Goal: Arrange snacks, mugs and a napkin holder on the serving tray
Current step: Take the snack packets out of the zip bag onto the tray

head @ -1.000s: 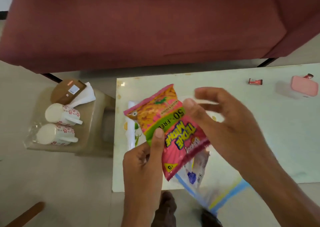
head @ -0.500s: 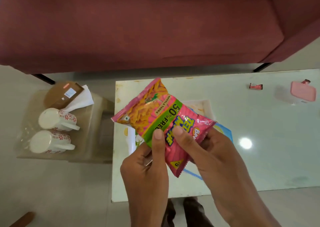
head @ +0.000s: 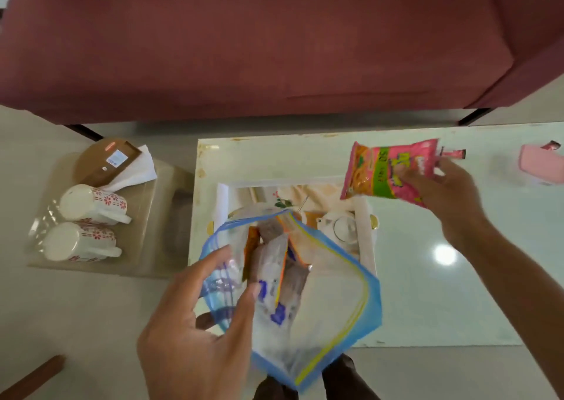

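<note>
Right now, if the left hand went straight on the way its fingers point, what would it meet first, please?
Most likely the silvery snack packets inside the open zip bag: the left hand points into its mouth. Blur leaves depth, and its hold on the bag, unclear.

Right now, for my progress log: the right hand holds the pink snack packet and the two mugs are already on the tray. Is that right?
Not quite. The head view shows the right hand holding the pink snack packet, but the two mugs lie on the stool beside the table, not on the tray.
</note>
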